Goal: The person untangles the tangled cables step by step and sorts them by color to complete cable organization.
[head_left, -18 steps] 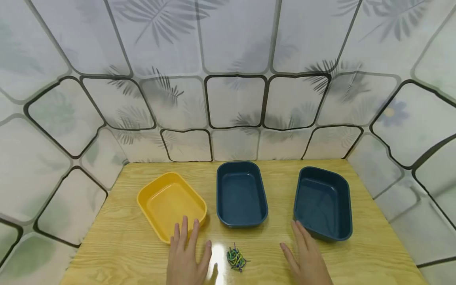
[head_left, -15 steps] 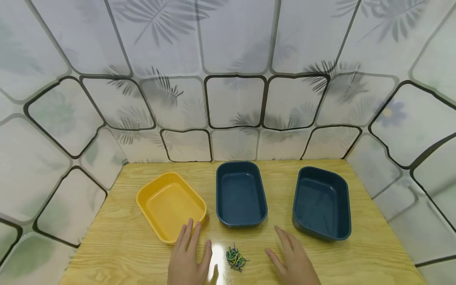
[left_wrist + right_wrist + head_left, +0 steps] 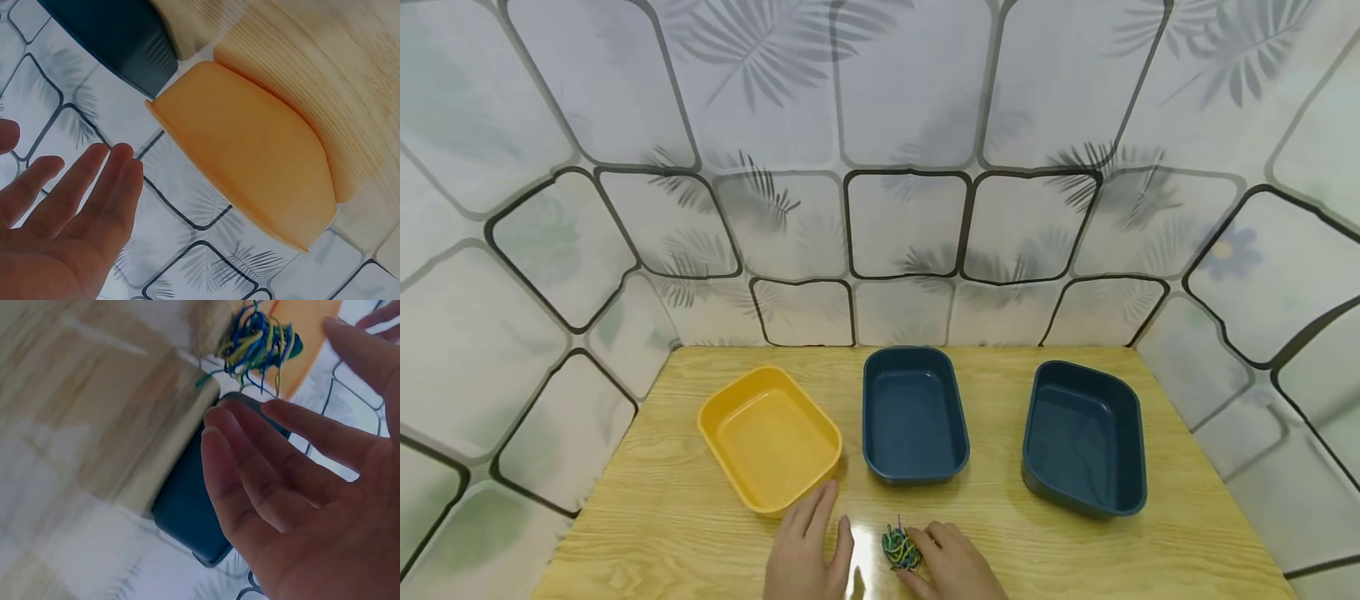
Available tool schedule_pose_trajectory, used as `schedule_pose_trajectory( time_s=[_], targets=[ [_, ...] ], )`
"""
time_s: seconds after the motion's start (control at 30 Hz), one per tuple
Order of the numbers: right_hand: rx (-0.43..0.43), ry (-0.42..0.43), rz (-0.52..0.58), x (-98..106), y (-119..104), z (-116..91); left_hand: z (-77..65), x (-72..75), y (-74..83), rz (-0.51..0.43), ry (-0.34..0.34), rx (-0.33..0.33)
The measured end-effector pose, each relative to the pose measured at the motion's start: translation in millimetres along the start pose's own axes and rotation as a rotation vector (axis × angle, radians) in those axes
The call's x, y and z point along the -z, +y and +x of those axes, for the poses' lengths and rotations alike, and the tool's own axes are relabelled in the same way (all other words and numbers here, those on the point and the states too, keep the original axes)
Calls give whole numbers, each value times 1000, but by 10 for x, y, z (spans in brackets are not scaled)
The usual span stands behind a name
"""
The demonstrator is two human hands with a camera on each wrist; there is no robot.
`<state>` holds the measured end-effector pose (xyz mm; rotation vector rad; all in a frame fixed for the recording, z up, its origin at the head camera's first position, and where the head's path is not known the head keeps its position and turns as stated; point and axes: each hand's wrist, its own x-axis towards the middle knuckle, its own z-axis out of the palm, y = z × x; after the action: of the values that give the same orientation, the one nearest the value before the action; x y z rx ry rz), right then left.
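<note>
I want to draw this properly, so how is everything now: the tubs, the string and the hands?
Yellow rectangular plastic tub: upright, empty
Middle dark-blue rectangular plastic tub: upright, empty
Rightmost dark-blue rectangular plastic tub: upright, empty
Blue, green and yellow string bundle: tangled
Left hand's grip: fingers extended, holding nothing
Right hand's grip: fingers loosely bent, at the bundle; contact unclear

Can't see all of one blue tub [image 3: 122, 40], cut off at the left wrist view's top. Can't count the tiny, tangled strings [image 3: 897, 547].

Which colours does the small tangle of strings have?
The tangle is blue, green and yellow, clearest in the right wrist view.
</note>
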<state>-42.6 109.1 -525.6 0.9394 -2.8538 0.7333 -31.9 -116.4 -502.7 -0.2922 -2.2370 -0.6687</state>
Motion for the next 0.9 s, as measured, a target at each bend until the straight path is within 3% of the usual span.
schedule_pose_trajectory(
  time_s=[0.07, 0.3, 0.43, 0.5, 0.57, 0.67, 0.8, 0.9],
  targets=[
    [11, -10, 5, -6, 11, -3, -13, -19, 17, -2, -7, 2],
    [63, 75, 25, -36, 33, -20, -45, -105, 50, 2, 30, -48],
    [34, 52, 48, -14, 20, -22, -68, -140, 66, 0, 27, -57],
    [16, 30, 51, -7, 13, -13, -78, -148, 67, -5, -13, -76],
    [5, 14, 49, -7, 10, -6, -93, -158, 62, -12, -108, -117],
    [25, 28, 40, -27, 22, 2, -117, -162, 51, -55, -357, -174],
    [80, 70, 34, -60, 36, 10, -120, -165, 61, -118, -698, -144],
    [87, 68, 40, -67, 39, 5, -109, -184, 78, -131, -848, -96]
  ],
)
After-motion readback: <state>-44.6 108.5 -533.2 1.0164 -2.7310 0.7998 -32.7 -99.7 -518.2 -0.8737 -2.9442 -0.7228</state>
